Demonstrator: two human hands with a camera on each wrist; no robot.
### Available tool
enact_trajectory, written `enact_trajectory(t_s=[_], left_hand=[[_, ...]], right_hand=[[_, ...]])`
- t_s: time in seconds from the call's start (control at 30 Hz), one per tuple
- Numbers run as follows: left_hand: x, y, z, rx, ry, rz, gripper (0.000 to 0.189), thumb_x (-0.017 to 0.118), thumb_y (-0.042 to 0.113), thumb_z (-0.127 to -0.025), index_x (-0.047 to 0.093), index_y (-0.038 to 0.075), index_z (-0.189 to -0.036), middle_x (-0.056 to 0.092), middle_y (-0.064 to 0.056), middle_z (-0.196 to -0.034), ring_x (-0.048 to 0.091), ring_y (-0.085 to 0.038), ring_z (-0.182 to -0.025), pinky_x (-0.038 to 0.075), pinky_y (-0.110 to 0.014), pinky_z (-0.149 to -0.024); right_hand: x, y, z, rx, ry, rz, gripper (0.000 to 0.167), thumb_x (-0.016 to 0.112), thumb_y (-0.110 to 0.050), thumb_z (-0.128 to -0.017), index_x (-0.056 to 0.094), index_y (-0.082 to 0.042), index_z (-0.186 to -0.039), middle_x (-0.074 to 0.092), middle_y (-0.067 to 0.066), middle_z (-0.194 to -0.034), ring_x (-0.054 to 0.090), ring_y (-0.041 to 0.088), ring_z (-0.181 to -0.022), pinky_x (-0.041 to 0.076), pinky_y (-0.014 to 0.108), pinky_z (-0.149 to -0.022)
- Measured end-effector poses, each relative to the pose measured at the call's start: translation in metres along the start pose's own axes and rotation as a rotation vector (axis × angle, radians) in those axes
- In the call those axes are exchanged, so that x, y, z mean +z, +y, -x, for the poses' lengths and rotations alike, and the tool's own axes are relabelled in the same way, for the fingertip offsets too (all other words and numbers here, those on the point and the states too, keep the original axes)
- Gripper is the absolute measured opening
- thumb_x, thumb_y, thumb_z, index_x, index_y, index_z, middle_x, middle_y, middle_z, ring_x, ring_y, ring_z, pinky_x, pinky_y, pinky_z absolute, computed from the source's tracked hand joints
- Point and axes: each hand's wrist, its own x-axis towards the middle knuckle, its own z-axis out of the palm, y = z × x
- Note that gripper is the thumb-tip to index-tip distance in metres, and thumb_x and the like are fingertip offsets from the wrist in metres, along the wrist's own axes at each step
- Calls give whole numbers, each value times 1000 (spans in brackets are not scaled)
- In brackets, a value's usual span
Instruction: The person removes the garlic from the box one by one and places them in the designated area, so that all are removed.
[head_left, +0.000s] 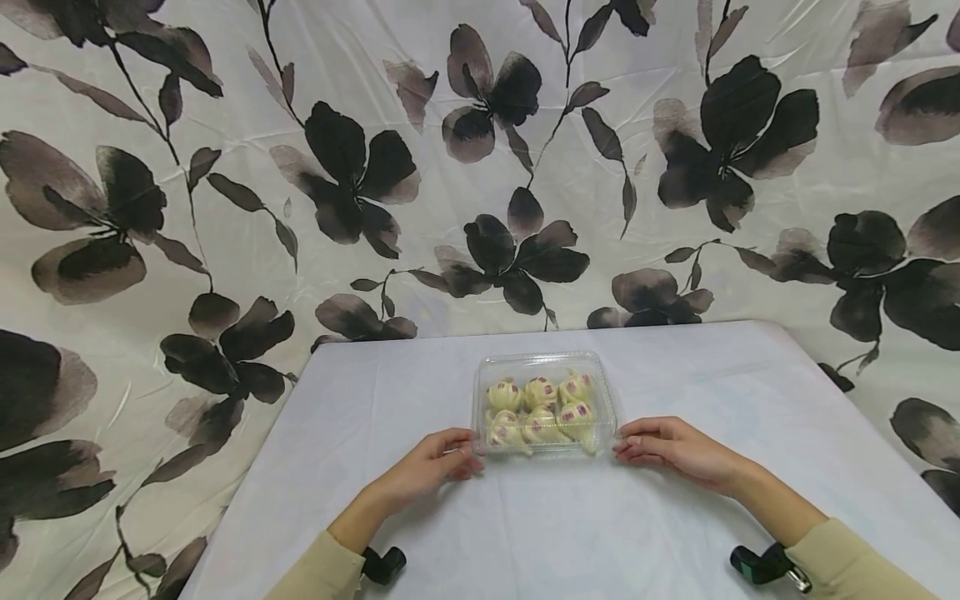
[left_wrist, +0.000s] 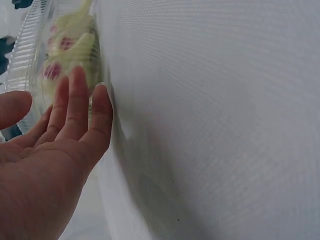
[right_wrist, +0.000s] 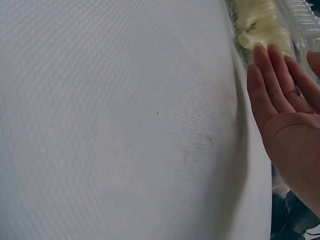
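Note:
A clear plastic clamshell box (head_left: 544,360) lies on the table with its lid down. Inside it sit several pale yellow, rounded pieces with purple-red marks (head_left: 541,392), arranged in two rows. My left hand (head_left: 438,461) is at the box's near left corner; in the left wrist view its fingers (left_wrist: 77,107) are nearly straight, with the tips right at the box wall and the thumb apart. At the near right corner is my right hand (head_left: 671,450). Its extended fingers (right_wrist: 270,80) reach the box's side in the right wrist view, palm facing the camera.
A white cloth (head_left: 375,400) covers the table. Behind and beside it hangs a curtain (head_left: 600,192) with large dark flowers. Black wrist-worn devices (head_left: 384,567) show near both beige sleeves (head_left: 855,558).

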Motion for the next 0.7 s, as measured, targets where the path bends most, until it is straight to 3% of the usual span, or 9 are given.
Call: enact_trajectory(t_s=[0.7], left_hand=[[1,-5,-1,-14,-17,80,39,46,18,-111,46,-8,-141,58,-27,-136,65,-30,-117,54,-41,-98]], right_hand=[[0,3,-4,6,-85,-184,40,48,-7,-109,45,22,-136,63,26,-130,66,24,-119,49,40,-106]])
